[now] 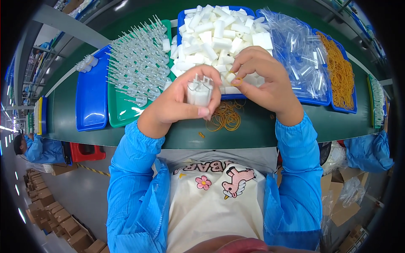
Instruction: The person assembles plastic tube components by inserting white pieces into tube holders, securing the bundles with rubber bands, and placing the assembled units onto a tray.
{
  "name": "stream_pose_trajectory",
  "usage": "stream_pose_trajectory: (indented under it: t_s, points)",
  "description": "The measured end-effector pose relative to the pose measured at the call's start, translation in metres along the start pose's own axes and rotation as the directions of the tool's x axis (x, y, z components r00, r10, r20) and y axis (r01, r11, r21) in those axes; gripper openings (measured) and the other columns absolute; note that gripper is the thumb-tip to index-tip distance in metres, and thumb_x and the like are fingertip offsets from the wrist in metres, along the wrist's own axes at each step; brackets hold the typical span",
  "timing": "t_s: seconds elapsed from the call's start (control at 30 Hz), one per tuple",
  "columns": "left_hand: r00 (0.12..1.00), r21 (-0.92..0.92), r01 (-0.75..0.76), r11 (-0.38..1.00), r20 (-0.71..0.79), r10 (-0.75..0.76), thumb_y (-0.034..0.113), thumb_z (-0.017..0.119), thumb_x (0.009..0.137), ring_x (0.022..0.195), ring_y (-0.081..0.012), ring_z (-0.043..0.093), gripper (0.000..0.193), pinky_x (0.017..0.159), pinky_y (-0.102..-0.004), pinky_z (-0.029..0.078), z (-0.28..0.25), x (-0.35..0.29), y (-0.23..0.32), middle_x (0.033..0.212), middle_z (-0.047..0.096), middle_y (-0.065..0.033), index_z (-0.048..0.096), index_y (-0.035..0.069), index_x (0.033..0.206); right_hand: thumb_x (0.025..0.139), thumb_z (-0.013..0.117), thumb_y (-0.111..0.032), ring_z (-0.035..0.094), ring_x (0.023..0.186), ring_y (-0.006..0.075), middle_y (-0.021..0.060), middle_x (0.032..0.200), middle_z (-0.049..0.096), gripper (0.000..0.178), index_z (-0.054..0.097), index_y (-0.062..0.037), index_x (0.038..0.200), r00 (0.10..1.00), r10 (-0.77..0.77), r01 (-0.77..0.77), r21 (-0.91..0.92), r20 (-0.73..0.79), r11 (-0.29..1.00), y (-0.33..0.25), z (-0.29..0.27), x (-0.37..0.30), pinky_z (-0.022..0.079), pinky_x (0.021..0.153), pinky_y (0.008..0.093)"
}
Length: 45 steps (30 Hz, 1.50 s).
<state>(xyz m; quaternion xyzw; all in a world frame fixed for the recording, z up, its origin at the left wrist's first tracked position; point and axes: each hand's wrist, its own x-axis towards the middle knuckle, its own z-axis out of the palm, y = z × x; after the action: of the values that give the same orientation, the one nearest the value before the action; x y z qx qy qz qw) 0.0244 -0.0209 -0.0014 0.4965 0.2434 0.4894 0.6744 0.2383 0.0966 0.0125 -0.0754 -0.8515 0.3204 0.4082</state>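
My left hand [185, 95] is wrapped round a bundle of white cylindrical pieces [200, 92] with thin pale prongs at its top. To its right, my right hand [265, 78] pinches a thin yellow-brown rubber band [237, 80] between thumb and fingertips. A small white foam piece [230, 77] shows beside those fingertips; whether they touch it I cannot tell. Both hands are raised in front of a blue tray heaped with white foam pieces [219, 31]. Below and between them, a loose pile of rubber bands [225, 117] lies on the green tabletop [257, 133].
At left, a green tray [120, 114] carries many white thin-stemmed parts, beside a blue tray [90, 109] with white bundles at its far end. Clear plastic sleeves [295, 55] and more rubber bands [337, 71] fill blue trays at right. Another person [40, 147] sits far left.
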Motion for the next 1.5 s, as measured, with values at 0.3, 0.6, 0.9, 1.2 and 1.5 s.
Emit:
stream_pose_trajectory:
  t_s: [0.3,0.6,0.9,1.2,1.5]
  points:
    - [0.997,0.105,0.005,0.994,-0.082,0.003,0.007,0.071,0.079,0.077,-0.0127,0.055,0.076,0.072,-0.0257,0.046,0.006,0.005,0.007,0.085,0.059,-0.0067,0.032,0.008,0.144,0.078,0.075,-0.009,0.062,0.089,0.0256,0.0054,0.087,0.068,0.010,0.067,-0.0060,0.083,0.997,0.075,-0.076,0.074,0.023,0.994,0.004,0.002,-0.003,0.049,0.080,0.0369]
    - [0.994,0.229,0.102,0.968,-0.067,-0.089,0.012,0.074,0.074,0.078,-0.0122,0.056,0.072,0.072,-0.0249,0.044,0.016,0.004,0.008,0.083,0.059,-0.0076,0.041,0.004,0.137,0.078,0.070,-0.007,0.064,0.092,0.0299,0.0079,0.088,0.069,0.009,0.068,-0.0046,0.087,0.998,0.055,-0.054,-0.047,0.012,0.997,0.000,0.004,-0.005,0.048,0.083,0.0389]
    - [0.986,0.166,0.120,0.979,-0.138,-0.097,0.011,0.074,0.074,0.078,-0.0128,0.057,0.074,0.072,-0.0246,0.045,0.016,0.003,0.008,0.085,0.059,-0.0068,0.037,0.006,0.138,0.078,0.072,-0.006,0.064,0.081,0.0249,0.0107,0.085,0.067,0.009,0.068,-0.0023,0.085,0.993,0.111,-0.109,0.055,-0.045,0.993,0.001,0.002,-0.007,0.049,0.074,0.0344]
    - [0.987,0.076,0.160,0.984,0.003,-0.161,0.007,0.072,0.079,0.081,-0.0101,0.054,0.059,0.072,-0.0239,0.044,0.006,0.005,0.009,0.088,0.059,-0.0048,0.046,0.006,0.132,0.077,0.074,-0.006,0.063,0.079,0.0240,0.0095,0.083,0.067,0.011,0.066,-0.0022,0.083,0.990,0.112,-0.108,0.049,-0.083,0.993,0.004,-0.001,-0.003,0.049,0.072,0.0340]
    - [0.958,0.022,0.172,0.985,0.229,-0.172,0.014,0.077,0.073,0.078,-0.0158,0.059,0.051,0.071,-0.0280,0.046,0.002,-0.002,0.007,0.084,0.061,-0.0088,0.050,0.001,0.114,0.073,0.073,-0.003,0.062,0.086,0.0292,0.0098,0.087,0.065,0.013,0.063,-0.0062,0.082,0.998,0.009,-0.022,-0.210,-0.064,0.978,-0.004,0.000,-0.001,0.046,0.080,0.0376]
